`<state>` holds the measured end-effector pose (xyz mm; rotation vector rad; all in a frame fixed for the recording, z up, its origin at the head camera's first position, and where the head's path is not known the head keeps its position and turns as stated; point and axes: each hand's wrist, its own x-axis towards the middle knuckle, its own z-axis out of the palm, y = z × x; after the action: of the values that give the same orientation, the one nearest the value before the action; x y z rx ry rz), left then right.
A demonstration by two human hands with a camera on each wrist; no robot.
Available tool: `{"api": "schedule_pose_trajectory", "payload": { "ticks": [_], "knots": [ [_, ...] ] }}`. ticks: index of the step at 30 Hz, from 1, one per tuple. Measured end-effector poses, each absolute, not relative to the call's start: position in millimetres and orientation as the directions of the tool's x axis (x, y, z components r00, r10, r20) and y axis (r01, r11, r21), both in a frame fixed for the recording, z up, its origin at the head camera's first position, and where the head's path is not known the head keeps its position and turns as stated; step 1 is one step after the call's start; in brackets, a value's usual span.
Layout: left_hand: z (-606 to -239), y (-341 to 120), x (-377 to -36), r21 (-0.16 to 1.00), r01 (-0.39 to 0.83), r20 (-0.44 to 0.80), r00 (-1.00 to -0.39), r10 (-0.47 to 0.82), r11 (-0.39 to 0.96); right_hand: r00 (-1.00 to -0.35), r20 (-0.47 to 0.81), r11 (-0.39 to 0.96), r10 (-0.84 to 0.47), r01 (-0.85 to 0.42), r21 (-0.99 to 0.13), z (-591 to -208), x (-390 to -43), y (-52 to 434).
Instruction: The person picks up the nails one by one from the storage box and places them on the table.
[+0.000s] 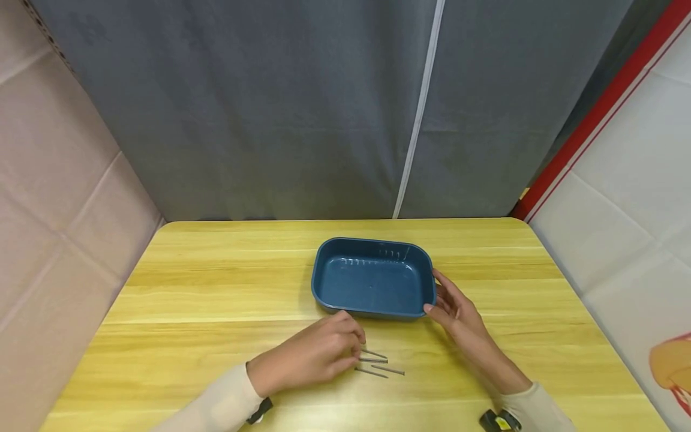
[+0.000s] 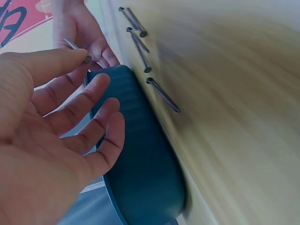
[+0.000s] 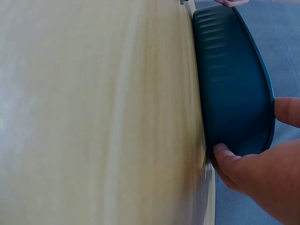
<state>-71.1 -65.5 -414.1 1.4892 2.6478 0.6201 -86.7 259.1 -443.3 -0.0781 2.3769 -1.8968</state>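
A blue rectangular plastic bin point(image 1: 372, 282) stands on the table, its inside bare. At its near side, my left hand point(image 1: 324, 351) is over the tabletop. In the left wrist view this hand pinches a nail point(image 2: 71, 43) between thumb and forefinger, the head at the thumb tip and the other fingers spread loosely. Several grey nails point(image 1: 387, 370) lie on the wood just right of the left hand. My right hand point(image 1: 459, 312) holds the bin's right end, thumb at the rim and fingers point(image 3: 229, 161) against the outer wall.
The wooden table point(image 1: 216, 270) ends at a grey curtain point(image 1: 270, 120) behind. Pale panels point(image 1: 54, 210) rise on the left, and a white panel with a red border point(image 1: 604, 108) stands on the right. Dark wristbands point(image 1: 261, 411) sit at both wrists.
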Motion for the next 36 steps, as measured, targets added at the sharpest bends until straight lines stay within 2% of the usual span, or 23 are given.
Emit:
{"api": "schedule_pose_trajectory", "payload": {
  "ticks": [14, 26, 36],
  "knots": [
    [-424, -78, -65, 0.225, 0.818, 0.144, -0.566, 0.812, 0.530, -0.994, -0.040, 0.215, -0.106, 0.016, -0.977, -443, -86, 259],
    [-429, -84, -65, 0.183, 0.786, 0.101, -0.612, 0.784, 0.590, -0.993, -0.052, 0.212, -0.106, 0.029, -0.977, -441, -85, 258],
    [-433, -84, -65, 0.040, 0.818, 0.152, -0.572, 0.806, 0.573, -0.992, -0.053, 0.221, -0.111, 0.027, -0.975, -441, -86, 259]
  ]
}}
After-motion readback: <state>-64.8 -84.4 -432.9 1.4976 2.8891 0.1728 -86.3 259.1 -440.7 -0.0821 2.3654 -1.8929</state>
